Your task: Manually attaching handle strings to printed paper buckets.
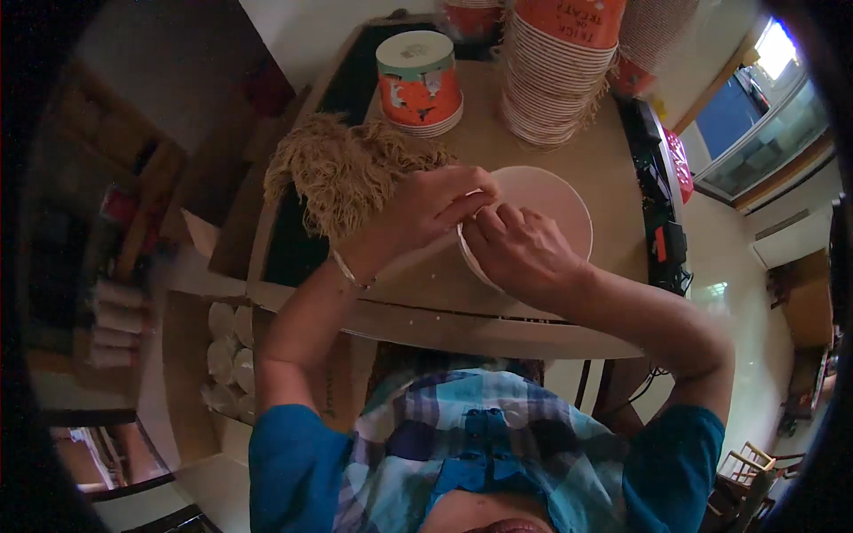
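Observation:
A white-lined paper bucket (566,197) stands on the table in front of me, its wide mouth facing up. My left hand (435,202) is closed in a pinch at the bucket's left rim. My right hand (524,250) reaches over the mouth, fingers closed at the same stretch of rim, touching the left fingertips. Whatever small piece lies between the fingertips is hidden. Beside my left hand is a heap of tan twine cords (333,173). Beyond it an orange bucket with a pale green band (419,89) stands upside down.
A tall stack of nested orange buckets (560,75) with cord handles rises at the far right of the table. More buckets (653,44) stand behind it. A black power strip (668,249) runs along the right edge. On the floor at left, a carton (191,355) holds several white rolled pieces.

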### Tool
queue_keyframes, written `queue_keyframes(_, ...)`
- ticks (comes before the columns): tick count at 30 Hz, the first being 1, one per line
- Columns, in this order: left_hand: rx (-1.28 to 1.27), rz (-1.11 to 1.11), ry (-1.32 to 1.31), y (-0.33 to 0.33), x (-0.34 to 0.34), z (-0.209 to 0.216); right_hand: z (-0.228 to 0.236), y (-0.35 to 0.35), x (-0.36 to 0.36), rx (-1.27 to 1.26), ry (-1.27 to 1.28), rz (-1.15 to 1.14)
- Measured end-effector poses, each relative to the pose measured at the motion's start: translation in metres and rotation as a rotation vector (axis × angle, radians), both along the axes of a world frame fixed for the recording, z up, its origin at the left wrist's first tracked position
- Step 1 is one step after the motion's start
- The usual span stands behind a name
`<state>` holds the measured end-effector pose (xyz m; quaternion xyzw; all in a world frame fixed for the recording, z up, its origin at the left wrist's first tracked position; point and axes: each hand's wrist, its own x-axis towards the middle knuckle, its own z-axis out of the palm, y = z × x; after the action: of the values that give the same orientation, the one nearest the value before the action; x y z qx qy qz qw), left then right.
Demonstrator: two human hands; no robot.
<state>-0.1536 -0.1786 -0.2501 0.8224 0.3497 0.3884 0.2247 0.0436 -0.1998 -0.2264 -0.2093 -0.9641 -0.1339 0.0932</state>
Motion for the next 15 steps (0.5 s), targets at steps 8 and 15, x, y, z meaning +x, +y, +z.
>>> queue_keyframes(8,-0.108,-0.070,0.001,0.003,0.003,0.003,0.014,-0.003,-0.003,-0.072,-0.174,-0.102)
queue_keyframes(15,0.174,0.019,-0.063,0.007,0.006,-0.015,0.009,0.040,0.003,-1.010,0.181,-0.152)
